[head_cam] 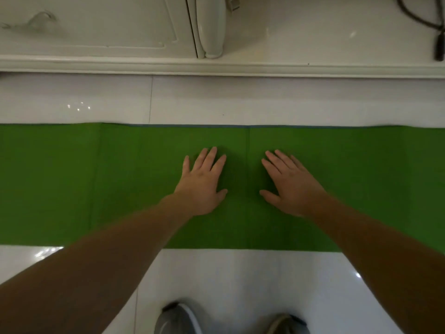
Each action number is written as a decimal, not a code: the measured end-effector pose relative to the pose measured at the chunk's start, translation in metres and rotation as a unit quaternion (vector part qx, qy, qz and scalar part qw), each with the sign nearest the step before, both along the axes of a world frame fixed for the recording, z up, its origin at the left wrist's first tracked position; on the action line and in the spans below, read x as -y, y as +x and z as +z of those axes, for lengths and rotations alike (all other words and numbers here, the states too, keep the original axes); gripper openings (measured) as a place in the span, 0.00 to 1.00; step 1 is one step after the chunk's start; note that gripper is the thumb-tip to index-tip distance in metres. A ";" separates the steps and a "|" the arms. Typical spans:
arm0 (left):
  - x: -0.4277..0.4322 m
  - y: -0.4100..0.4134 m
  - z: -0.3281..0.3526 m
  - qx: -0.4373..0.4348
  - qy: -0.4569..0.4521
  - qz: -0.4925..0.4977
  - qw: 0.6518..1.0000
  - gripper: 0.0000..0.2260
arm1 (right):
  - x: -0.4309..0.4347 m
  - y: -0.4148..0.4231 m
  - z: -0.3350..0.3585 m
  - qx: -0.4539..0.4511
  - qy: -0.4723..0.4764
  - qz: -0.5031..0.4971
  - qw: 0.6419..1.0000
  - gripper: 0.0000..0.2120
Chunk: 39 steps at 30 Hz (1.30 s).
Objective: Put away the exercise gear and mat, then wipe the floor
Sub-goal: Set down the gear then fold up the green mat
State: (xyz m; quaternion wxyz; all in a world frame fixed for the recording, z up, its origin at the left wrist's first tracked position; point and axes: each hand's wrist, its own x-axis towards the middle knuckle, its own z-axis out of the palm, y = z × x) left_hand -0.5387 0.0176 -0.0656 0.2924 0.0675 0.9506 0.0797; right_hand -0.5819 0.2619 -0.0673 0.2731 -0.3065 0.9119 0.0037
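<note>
Your left hand (202, 186) and right hand (291, 186) press flat, fingers straight, gripping nothing, on green mat (72, 184) spread across white tiled floor (240, 285). Mat looks folded lengthwise, not stowed; wiping not begun.

Domestic interior, a room in a home. The floor (216, 100) is glossy white tile with thin grout lines and light reflections. Along the far side runs a white moulded plinth (216, 66) carrying a white panelled furniture front (96, 25). A black cable (433, 32) shows at the upper right. A green exercise mat (60, 184) lies flat on the tiles, with grey shoes (178, 319) near its edge.
</note>
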 end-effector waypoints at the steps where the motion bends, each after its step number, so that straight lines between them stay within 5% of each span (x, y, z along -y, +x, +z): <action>1: 0.001 0.002 0.009 0.006 -0.001 0.015 1.000 0.40 | 0.002 0.004 0.010 0.010 0.006 -0.004 1.000 0.38; 9: 0.011 0.019 0.126 -0.010 0.028 0.135 0.990 0.31 | 0.019 0.028 0.133 0.035 -0.011 -0.064 0.997 0.31; 26: -0.001 0.029 0.395 -0.071 0.019 0.065 0.995 0.25 | -0.005 0.037 0.402 0.041 -0.039 -0.155 0.986 0.24; 39: 0.042 0.029 0.482 -0.087 -0.009 0.006 0.996 0.26 | 0.040 0.045 0.495 0.004 -0.022 -0.188 0.982 0.22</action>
